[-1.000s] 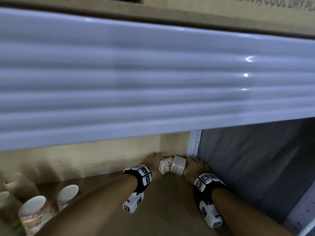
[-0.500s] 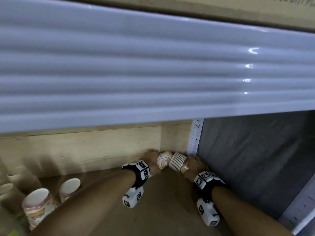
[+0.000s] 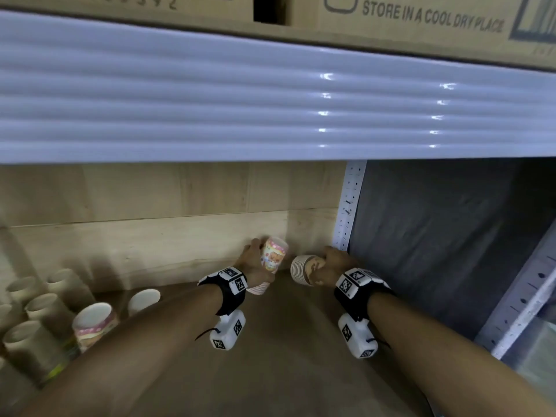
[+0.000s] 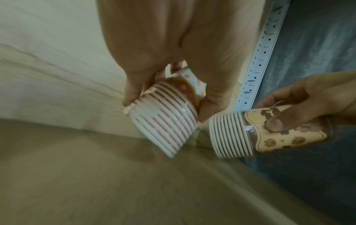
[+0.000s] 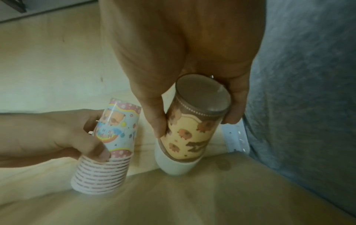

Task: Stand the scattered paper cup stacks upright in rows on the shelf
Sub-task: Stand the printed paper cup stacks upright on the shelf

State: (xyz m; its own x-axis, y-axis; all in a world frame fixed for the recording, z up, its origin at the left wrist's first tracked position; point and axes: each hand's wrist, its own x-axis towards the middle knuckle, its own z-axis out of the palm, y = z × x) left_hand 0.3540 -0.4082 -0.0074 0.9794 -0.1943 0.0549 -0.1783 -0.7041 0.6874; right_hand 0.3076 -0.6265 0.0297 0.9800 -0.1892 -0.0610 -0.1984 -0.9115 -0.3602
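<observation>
Upright cup stacks (image 3: 45, 320) crowd left; shelf floor (image 3: 285, 356) open centre.

Cardboard box (image 3: 421, 16) above; grey cloth (image 3: 436, 230) beside perforated upright (image 3: 349, 206).

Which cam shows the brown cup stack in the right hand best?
Right wrist: the brown cup stack fills the centre, base end up, the right hand gripping it. Left wrist shows its rims and print side-on at the frame edge. Head shows it small, mostly hidden by fingers.
</observation>
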